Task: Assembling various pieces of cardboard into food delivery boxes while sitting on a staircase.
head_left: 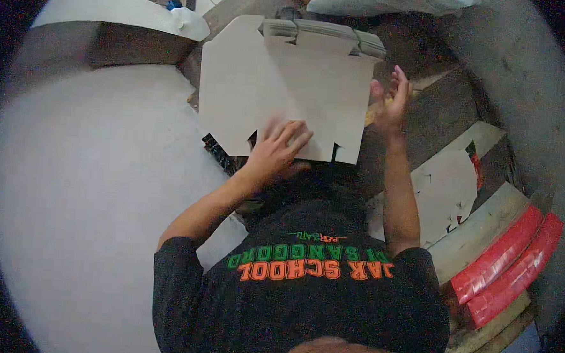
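Left hand (279,147), slightly blurred, lies palm down on the near part of a white die-cut cardboard sheet (236,78), fingers loosely spread and gripping nothing; it seems placed there to keep the sheet flat and steady. That sheet sits straight in front of the person's black T-shirt (327,300), a notched edge toward the body, probably to keep its slots within easy reach. To the right of the shirt, two glossy red strips (502,259) lie side by side, and past them rests another cut cardboard piece (444,191), perhaps laid there to be handy. Right hand (391,109) is raised just beside the sheet's right edge, fingers extended and apart, holding nothing; whether its thumb touches the edge I cannot tell. A broad white surface (83,198) spreads out on the left. At the sheet's far edge is a stack of layered pale card (322,35); whether it bears on the sheet or stands behind it is unclear. Beyond lies a pale sack (394,3).
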### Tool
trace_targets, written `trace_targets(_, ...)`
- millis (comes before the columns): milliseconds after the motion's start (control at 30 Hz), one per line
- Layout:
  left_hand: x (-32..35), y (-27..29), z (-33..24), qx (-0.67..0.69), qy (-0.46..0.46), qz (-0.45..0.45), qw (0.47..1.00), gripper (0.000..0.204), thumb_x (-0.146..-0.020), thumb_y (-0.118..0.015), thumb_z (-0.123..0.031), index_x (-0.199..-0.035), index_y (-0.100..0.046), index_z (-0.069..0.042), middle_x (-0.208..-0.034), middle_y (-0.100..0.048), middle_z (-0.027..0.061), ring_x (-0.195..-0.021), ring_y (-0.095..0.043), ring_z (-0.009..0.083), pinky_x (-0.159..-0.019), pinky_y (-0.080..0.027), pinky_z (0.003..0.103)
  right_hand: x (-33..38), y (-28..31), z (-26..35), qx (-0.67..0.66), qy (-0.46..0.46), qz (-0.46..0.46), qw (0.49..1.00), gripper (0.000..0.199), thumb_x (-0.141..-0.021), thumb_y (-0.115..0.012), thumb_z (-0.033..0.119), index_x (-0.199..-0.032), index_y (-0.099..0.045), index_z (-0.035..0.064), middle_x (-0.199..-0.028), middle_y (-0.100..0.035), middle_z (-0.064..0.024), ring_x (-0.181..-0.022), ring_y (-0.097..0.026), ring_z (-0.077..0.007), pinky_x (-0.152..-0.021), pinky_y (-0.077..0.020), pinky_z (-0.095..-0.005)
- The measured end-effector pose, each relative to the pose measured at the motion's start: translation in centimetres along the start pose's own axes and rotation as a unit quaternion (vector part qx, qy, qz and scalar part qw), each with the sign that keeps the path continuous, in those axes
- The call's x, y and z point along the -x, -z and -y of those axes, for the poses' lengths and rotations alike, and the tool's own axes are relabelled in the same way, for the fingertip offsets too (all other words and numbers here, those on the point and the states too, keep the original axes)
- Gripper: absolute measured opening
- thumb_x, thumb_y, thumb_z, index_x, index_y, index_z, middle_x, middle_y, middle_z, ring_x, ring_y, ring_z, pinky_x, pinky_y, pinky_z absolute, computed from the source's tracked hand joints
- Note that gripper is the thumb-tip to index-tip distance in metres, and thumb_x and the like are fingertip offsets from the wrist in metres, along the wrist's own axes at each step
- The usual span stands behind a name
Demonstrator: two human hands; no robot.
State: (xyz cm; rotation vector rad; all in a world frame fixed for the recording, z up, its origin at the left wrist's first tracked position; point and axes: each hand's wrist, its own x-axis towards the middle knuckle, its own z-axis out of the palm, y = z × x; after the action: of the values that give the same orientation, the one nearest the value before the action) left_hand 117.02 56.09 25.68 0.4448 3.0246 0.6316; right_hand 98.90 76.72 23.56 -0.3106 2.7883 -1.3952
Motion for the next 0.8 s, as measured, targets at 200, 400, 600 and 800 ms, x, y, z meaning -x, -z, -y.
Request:
trace_targets(200, 0.2, 3.9, 10.8, 0.004, 0.289, -0.349, 0.891, 0.070, -0.074, -0.066, -0.044, -0.126, -0.039, -0.005, -0.126, -0.042, 0.0228, -0.118, -0.037, 0.0388, -0.102, -0.020, 0.051, 0.8, -3.5, -5.9, -0.159, -0.161, 0.219, 0.949, 0.061, -0.084, -0.061, 0.035, -0.129, -0.039, 0.0005, -0.124, -0.047, -0.0158, -0.109, -0.048, -0.0245, -0.094, -0.0364, -0.0342)
trace_targets(400, 2.7, 2.8, 13.3, 0.330, 0.475, -0.191, 0.793, 0.048, -0.085, -0.058, -0.040, -0.108, -0.055, 0.002, -0.092, -0.063, 0.0186, -0.084, -0.060, 0.0263, -0.081, -0.044, 0.037, 1.0, -4.8, -4.2, -0.159, -0.121, 0.191, 0.961, 0.062, -0.085, -0.058, 0.041, -0.123, -0.043, -0.0059, -0.114, -0.055, -0.0146, -0.100, -0.054, -0.0237, -0.088, -0.0415, -0.0340)
trace_targets(600, 2.6, 3.3, 11.3, 0.355, 0.503, -0.185, 0.766, 0.041, -0.087, -0.056, -0.036, -0.101, -0.059, 0.002, -0.088, -0.065, 0.0118, -0.076, -0.059, 0.0163, -0.070, -0.047, 0.030, 1.7, -5.0, -4.7, -0.147, -0.299, 0.181, 0.925, 0.069, -0.084, -0.058, 0.044, -0.123, -0.041, -0.0100, -0.117, -0.053, -0.0157, -0.104, -0.052, -0.0229, -0.091, -0.0398, -0.0328)
trace_targets(800, 3.6, 3.4, 11.5, 0.396, 0.494, -0.211, 0.745, 0.039, -0.088, -0.055, -0.036, -0.098, -0.059, 0.001, -0.082, -0.064, 0.0064, -0.073, -0.057, 0.0120, -0.067, -0.046, 0.029, 2.3, -3.7, -4.0, -0.168, -0.205, 0.181, 0.947, 0.060, -0.086, -0.056, 0.038, -0.125, -0.041, -0.0050, -0.121, -0.050, -0.0137, -0.110, -0.047, -0.0221, -0.093, -0.0378, -0.0323)
